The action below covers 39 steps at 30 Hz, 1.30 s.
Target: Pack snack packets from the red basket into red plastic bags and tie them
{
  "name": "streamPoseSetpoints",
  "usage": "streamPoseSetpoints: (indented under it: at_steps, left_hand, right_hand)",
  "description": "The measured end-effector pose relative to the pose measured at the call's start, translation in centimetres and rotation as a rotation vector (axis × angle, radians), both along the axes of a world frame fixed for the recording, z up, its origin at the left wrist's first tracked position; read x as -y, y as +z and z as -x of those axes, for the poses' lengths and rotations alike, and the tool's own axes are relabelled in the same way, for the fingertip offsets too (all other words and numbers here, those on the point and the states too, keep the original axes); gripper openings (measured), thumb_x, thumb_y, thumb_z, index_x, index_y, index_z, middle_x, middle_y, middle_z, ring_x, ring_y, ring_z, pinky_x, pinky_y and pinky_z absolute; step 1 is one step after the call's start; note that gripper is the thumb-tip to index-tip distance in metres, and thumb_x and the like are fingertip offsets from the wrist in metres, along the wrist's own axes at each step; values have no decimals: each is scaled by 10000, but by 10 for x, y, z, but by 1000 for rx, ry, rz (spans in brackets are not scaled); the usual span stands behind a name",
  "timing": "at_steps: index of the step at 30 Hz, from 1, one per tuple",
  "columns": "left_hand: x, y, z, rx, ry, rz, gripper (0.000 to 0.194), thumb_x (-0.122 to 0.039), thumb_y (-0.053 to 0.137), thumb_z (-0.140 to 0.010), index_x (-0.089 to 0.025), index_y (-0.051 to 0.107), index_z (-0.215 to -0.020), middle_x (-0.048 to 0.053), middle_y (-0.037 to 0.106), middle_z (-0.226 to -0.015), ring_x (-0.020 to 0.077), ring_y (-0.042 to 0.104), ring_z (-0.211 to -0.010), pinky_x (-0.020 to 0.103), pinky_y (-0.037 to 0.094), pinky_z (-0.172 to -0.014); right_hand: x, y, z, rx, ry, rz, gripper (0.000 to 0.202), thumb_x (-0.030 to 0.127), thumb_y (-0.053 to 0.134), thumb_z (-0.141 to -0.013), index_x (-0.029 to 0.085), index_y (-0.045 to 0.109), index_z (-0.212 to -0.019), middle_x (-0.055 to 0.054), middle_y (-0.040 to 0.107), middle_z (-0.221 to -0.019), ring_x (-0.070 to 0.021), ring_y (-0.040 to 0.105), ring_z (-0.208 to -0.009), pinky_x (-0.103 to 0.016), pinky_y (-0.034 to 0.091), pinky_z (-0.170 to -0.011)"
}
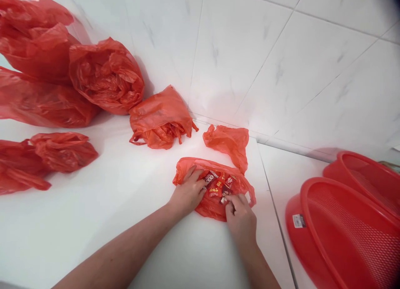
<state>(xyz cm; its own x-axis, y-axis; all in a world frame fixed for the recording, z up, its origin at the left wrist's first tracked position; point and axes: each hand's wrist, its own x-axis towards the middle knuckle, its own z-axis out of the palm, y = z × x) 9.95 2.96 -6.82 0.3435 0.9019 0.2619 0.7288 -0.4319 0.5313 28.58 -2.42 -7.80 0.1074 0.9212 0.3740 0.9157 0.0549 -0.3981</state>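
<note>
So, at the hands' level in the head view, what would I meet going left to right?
Bag, left hand, packets, right hand, labelled basket. The open bag is left out, as it overlaps both hands.

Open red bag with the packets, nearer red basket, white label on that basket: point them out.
Open red bag point(208, 207): head view, its near side, below the packets.
Nearer red basket point(301, 244): head view, outer wall.
White label point(299, 221): head view, middle of its face.

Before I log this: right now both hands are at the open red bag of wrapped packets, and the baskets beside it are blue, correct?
Not quite: the baskets are red, as the head view shows. Both hands are at the open bag.
</note>
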Motion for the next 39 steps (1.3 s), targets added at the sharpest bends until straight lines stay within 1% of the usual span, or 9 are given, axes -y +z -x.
streamPoseSetpoints:
  at_steps: [3, 6, 8, 10, 13, 21, 31, 35, 39]
  left_hand:
    - [0, 3, 1, -52, -52, -84, 202, -164, 456, -870, -194, 655, -866, 24, 492, -1331, 264, 280, -1347, 387, 466, -973]
    - [1, 3, 0, -118, -114, -184, 239, -124, 417, -883, -186, 648, -870, 26, 523, -1311, 272, 317, -1324, 423, 423, -1002]
    - [1, 0, -1, -136, -135, -208, 271, -103, 398, -885, -190, 637, -977, 30, 551, -1282, 266, 384, -1272, 424, 428, -988]
    - [2, -3, -2, -120, -130, -195, 337, -101, 392, -887, -194, 579, -1150, 43, 560, -1269, 247, 434, -1220, 395, 454, -955]
    - [1, -5, -3, -96, -126, -155, 413, -111, 388, -891, -204, 497, -1278, 60, 547, -1282, 231, 445, -1199, 366, 478, -916]
    - [-2, -1, -5, -21, -124, -72, 376, -132, 410, -887, -228, 552, -1221, 49, 561, -1244, 228, 442, -1179, 388, 465, -942]
    - [3, 2, -2, 44, -126, -142, 367, -137, 433, -880, -213, 544, -1222, 59, 569, -1236, 216, 434, -1201, 384, 433, -976]
    - [2, 3, -3, 18, -131, -131, 315, -134, 400, -894, -213, 611, -1115, 55, 601, -1174, 219, 458, -1165, 401, 426, -978]
    - [0, 2, -5, -30, -106, -127, 343, -119, 366, -899, -209, 611, -1123, 50, 591, -1202, 235, 442, -1172, 401, 448, -942]
  right_hand:
    - [0, 0, 0, -11, -4, 7, 234, 181, 435, -809, 233, 654, -872, 3, 618, -837, -112, 555, -664, -209, 426, -535]
    - [1, 1, 0, -30, 2, 22, 233, 181, 436, -808, 236, 652, -878, 6, 624, -854, -111, 569, -684, -207, 435, -549]
    - [1, 2, 0, -39, 2, 33, 232, 183, 437, -810, 237, 652, -877, 7, 627, -859, -110, 572, -686, -209, 439, -558]
    - [1, 3, 0, -40, 0, 38, 231, 186, 437, -809, 237, 653, -876, 5, 627, -860, -109, 569, -679, -210, 439, -557]
    - [0, 3, 1, -35, 0, 34, 240, 182, 428, -812, 232, 655, -875, -4, 629, -860, -114, 568, -685, -213, 432, -552]
    - [0, 3, 1, -49, -9, 30, 241, 182, 424, -807, 225, 652, -874, -13, 631, -868, -123, 567, -692, -219, 416, -539]
    - [2, 5, 3, -78, -20, 52, 235, 193, 426, -805, 225, 652, -861, -12, 639, -888, -127, 578, -724, -222, 425, -561]
    - [1, 4, 2, -73, -15, 36, 240, 190, 420, -802, 224, 650, -862, -14, 637, -876, -128, 575, -711, -222, 420, -550]
    - [1, 4, 2, -80, -23, 40, 235, 193, 424, -801, 226, 647, -864, -9, 635, -875, -123, 576, -710, -219, 424, -559]
